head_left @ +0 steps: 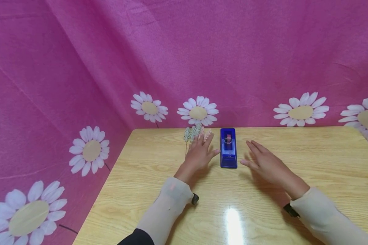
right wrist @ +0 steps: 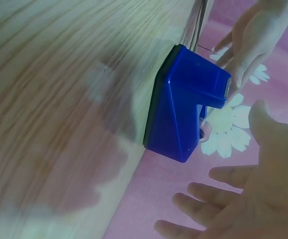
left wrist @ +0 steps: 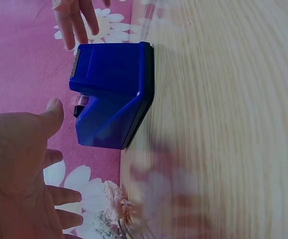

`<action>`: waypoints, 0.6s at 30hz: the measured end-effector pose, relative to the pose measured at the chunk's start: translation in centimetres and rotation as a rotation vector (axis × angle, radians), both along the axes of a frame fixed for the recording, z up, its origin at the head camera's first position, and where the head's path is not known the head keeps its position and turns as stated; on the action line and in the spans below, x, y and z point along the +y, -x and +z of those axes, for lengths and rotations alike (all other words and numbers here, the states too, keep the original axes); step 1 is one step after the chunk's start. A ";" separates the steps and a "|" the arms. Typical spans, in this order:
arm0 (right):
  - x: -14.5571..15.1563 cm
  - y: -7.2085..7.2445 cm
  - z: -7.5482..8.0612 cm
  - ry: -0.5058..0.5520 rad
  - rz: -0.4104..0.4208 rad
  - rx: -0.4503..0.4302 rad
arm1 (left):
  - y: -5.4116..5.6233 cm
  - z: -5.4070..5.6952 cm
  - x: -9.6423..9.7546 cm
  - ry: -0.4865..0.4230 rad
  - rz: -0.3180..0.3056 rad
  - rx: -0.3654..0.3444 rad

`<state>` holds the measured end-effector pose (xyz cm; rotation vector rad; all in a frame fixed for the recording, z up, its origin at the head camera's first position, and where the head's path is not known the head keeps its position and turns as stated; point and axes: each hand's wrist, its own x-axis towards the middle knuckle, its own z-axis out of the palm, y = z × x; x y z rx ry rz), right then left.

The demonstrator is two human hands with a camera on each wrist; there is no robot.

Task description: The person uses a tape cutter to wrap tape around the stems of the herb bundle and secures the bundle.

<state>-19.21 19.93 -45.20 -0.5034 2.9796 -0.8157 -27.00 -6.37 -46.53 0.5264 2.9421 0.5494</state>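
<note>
A blue tape dispenser (head_left: 228, 160) with a small roll in its slot stands on the wooden table near the back edge. To its left is my left hand (head_left: 197, 156), fingers spread and thumb pointing at the dispenser's side. My right hand (head_left: 265, 165) hovers on the other side, its fingers extended toward the dispenser. Both wrist views show the dispenser from the side, with its serrated cutter (left wrist: 75, 62) at the upper front. Neither hand holds anything. In the head view the left fingers overlap some pale artificial sprigs (head_left: 187, 134).
The wooden table (head_left: 135, 190) ends at a pink cloth backdrop (head_left: 233, 61) printed with white daisies. Pink and pale green sprig heads (left wrist: 113, 201) lie beyond the left fingers. A bright light reflection falls on the table's near part.
</note>
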 end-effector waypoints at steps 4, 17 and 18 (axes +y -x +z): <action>-0.4 0.2 -0.1 0.011 0.005 -0.001 | 0.3 -0.2 0.5 -0.024 -0.008 -0.012; -2.1 0.8 0.1 0.085 0.015 0.006 | 1.1 -0.6 2.1 -0.050 -0.033 -0.021; -2.2 0.9 0.1 0.099 0.016 0.004 | 1.2 -0.6 2.2 -0.050 -0.038 -0.021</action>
